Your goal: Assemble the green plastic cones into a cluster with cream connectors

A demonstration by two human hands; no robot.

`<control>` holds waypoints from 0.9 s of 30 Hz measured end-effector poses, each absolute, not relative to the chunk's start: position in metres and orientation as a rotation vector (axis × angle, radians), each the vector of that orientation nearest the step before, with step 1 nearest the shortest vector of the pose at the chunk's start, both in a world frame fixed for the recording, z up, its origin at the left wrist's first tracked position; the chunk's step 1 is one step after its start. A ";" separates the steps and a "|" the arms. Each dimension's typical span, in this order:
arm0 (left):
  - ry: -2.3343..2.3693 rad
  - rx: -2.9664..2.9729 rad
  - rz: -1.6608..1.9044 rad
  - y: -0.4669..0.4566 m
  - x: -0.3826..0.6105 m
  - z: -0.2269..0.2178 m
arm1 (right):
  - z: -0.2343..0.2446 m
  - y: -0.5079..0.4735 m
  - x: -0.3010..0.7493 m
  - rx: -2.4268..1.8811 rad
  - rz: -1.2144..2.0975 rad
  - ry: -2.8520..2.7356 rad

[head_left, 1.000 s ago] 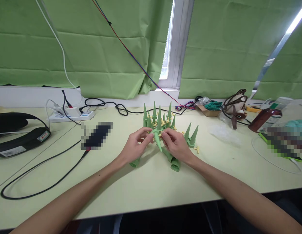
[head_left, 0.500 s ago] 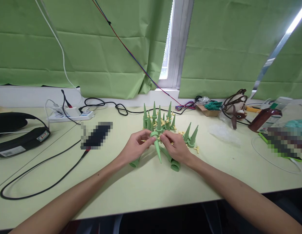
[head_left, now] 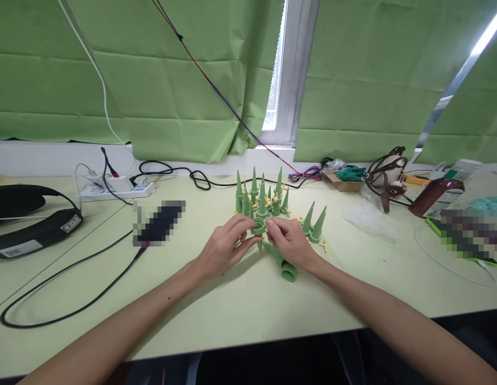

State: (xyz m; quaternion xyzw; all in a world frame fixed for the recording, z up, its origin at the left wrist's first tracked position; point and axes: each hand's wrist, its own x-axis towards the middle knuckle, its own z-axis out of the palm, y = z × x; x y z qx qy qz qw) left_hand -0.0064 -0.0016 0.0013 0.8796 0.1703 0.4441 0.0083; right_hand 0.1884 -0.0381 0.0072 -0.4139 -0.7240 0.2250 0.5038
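Both of my hands meet over one green cone spike [head_left: 258,229], its open round end facing me and its tip pointing down at the table. My left hand [head_left: 224,247] pinches its left side. My right hand [head_left: 288,240] pinches its right side. Behind them stands a cluster of upright green spikes [head_left: 261,198] with small yellow pieces among them. Two more upright spikes [head_left: 315,220] stand to the right. A green spike [head_left: 284,264] lies on its side under my right hand.
A pale green table [head_left: 248,310] reaches to a front edge near me. A black cable [head_left: 68,299] and a power strip [head_left: 116,187] lie at left, with a black headset [head_left: 32,224] further left. Bags, a dark bottle [head_left: 433,197] and clutter sit at right.
The held spike has turned from lying slanted with its tip towards me to upright with the open end up. My left hand has dropped lower, hiding the lying spike at left.
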 end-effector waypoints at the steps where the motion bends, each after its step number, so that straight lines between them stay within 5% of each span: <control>1: 0.587 2.698 1.382 -0.002 -0.007 0.001 | 0.007 -0.038 0.188 -1.000 0.547 -1.732; 27: 0.825 2.190 0.992 -0.010 -0.001 0.020 | -0.003 -0.034 0.191 -0.837 0.562 -1.784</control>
